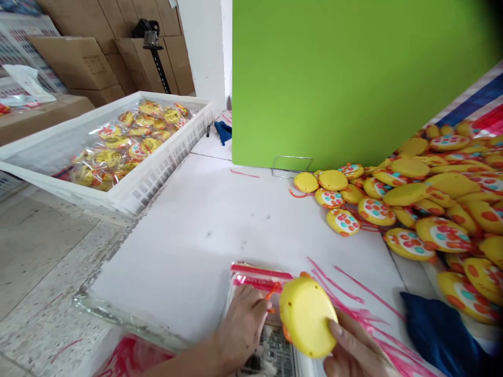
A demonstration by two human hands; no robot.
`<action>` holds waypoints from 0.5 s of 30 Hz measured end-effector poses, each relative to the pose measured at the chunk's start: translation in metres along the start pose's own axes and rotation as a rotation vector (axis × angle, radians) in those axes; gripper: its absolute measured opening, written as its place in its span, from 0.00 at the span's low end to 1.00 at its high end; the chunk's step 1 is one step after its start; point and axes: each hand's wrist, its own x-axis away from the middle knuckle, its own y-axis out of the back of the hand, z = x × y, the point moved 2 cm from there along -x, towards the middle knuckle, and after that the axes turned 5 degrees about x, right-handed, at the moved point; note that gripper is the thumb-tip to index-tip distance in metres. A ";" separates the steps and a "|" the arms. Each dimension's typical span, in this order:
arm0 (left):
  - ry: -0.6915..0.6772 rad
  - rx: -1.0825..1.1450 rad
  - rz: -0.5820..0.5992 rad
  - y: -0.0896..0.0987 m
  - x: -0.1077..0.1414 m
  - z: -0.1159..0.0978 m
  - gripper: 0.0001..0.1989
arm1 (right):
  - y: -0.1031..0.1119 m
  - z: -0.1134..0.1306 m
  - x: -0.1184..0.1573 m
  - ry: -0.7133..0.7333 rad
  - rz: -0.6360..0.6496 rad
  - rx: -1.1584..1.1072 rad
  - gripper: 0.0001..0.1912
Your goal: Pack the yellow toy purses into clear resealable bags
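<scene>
And we're looking at smooth, softly shiny plastic on the toy (pixel 308 317), glossy clear film on the bags (pixel 271 351), matt cardboard boxes (pixel 74 60), bright metal wire (pixel 294 157)!

Green panel (pixel 334 78), stacked cardboard boxes (pixel 88 65), white pillar (pixel 204 50), black stand (pixel 157 64)

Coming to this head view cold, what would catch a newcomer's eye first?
Probably the big green panel at the back of the white tabletop, then the heap of yellow toys, many with coloured dots, along the right. In the foreground, the right hand holds one yellow toy, plain side showing, and the left hand grips an orange cord beside it.
</scene>
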 end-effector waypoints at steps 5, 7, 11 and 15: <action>-0.146 -0.095 0.022 0.003 0.003 -0.008 0.09 | -0.025 0.011 -0.017 0.369 -0.082 0.459 0.27; -0.181 -0.079 0.036 0.011 0.005 -0.012 0.08 | -0.030 0.009 -0.020 0.520 -0.038 0.734 0.23; -0.171 -0.010 -0.091 0.041 0.010 -0.015 0.08 | -0.023 0.002 -0.016 0.620 -0.080 0.897 0.20; 0.016 0.128 -0.297 0.071 0.007 -0.009 0.08 | -0.013 -0.006 -0.008 0.632 -0.158 0.960 0.22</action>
